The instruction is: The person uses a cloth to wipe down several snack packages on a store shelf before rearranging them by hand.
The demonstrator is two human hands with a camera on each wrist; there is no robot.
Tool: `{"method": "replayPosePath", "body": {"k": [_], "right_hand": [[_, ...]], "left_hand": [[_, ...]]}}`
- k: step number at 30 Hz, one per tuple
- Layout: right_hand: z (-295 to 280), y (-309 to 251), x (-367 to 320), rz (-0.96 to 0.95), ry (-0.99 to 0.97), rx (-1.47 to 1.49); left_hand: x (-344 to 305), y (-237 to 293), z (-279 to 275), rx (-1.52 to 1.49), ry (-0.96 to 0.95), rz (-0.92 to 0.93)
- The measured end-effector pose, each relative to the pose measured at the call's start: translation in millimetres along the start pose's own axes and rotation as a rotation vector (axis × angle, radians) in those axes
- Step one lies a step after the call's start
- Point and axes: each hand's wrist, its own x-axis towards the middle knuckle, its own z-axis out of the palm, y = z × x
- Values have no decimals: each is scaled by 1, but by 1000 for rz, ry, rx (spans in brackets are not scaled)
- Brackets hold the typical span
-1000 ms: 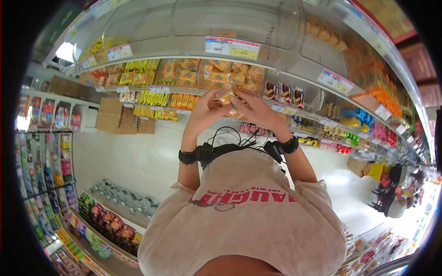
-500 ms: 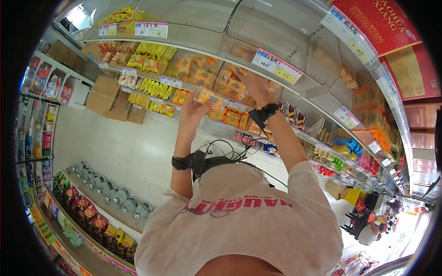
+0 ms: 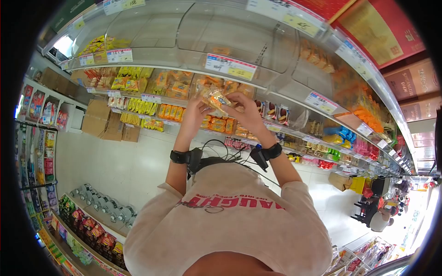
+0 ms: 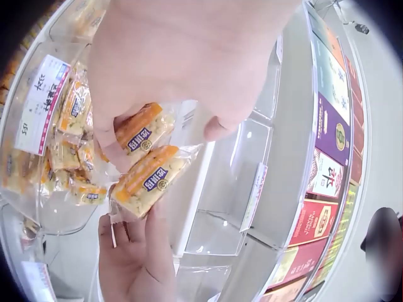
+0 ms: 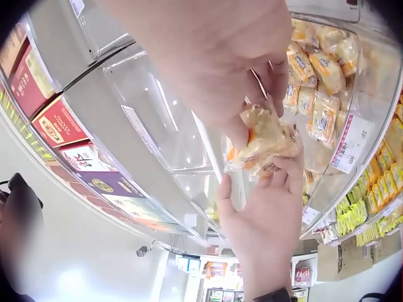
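Two clear-and-orange wrapped sachima bars are held close together in front of the shelf bins. My left hand (image 3: 195, 110) grips one sachima bar (image 4: 145, 131) between curled fingers and thumb in the left wrist view. From below in that view, my right hand (image 4: 140, 258) holds the other sachima bar (image 4: 151, 179), its printed label facing the left wrist camera. The right wrist view shows the right thumb and fingers pinching a bar (image 5: 264, 135), with the left hand (image 5: 264, 207) underneath. The bars overlap there, and the rear one is partly hidden.
Clear bins with more orange-wrapped bars (image 5: 327, 69) lie just beyond the hands, behind a price label (image 3: 230, 66). Yellow packets (image 3: 126, 79) fill the bins to the left. Red gift boxes (image 3: 410, 83) stand at upper right. Cardboard boxes (image 3: 103, 119) sit on the floor.
Half a second ago the right hand was reaching into the bin while the left held a bar apart. Now the right hand is back beside the left, holding a bar.
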Motion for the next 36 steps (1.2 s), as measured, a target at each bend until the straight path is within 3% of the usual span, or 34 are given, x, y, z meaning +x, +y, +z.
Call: {"method": "replayPosePath", "body": {"k": [3,6,11,14,17,23,26,32,35,36], "right_hand": [[-12,-5,-12,-13,63,-59],[-18,-1,-14,-102,40,-175],[-21,1,0,-97,2,-49],[-19,31,32,53,16,-53],[-1,45,59,-135,-46,-234],[39,56,98,-86,-331,-720],[46,80,101,-275,-294,-880],[36,71,85,-326,-300,-737],[26,43,74,-188,-192,-679],[20,41,70,-134,-120,-454]], "left_hand": [[1,0,32,135,-74,-35],[-3,-13,46,645,-13,77],[-17,1,30,555,113,117],[-39,15,14,511,322,183],[-50,26,0,450,431,242],[-63,29,-13,375,434,307],[-65,28,-12,363,417,282],[-62,28,1,394,416,266],[-49,23,-6,443,408,262],[-47,23,-6,465,410,265]]}}
